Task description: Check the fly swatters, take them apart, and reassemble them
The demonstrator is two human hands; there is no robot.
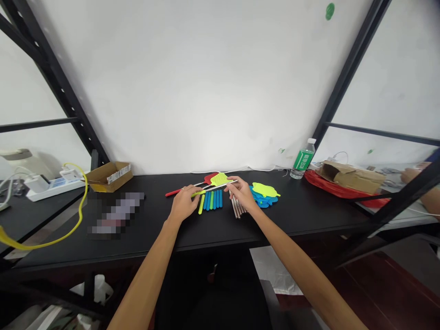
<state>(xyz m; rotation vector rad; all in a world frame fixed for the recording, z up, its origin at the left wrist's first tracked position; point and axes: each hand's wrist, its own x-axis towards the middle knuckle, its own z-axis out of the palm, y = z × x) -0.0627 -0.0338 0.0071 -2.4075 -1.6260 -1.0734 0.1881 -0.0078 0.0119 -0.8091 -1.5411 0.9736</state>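
Note:
My left hand (183, 203) is closed on the yellow-green handle of a fly swatter (220, 179), whose yellow mesh head lies toward the wall. My right hand (241, 192) pinches the swatter's metal rod near its head. Under the hands lies a row of blue and green plastic handles (212, 200). A bundle of metal rods (237, 208) lies by my right wrist. A red fly swatter (178, 190) sits behind the yellow one. To the right, a pile of blue swatter heads (263, 200) carries a yellow head (264, 189) on top.
On the black table (172, 233) stand an open cardboard box (108, 176) at the left and a green-labelled water bottle (302, 160) at the right. A brown paper bag on red plastic (347, 178) lies further right. Another person's hand (410, 175) shows at the far right. A yellow cable (80, 206) loops at the left.

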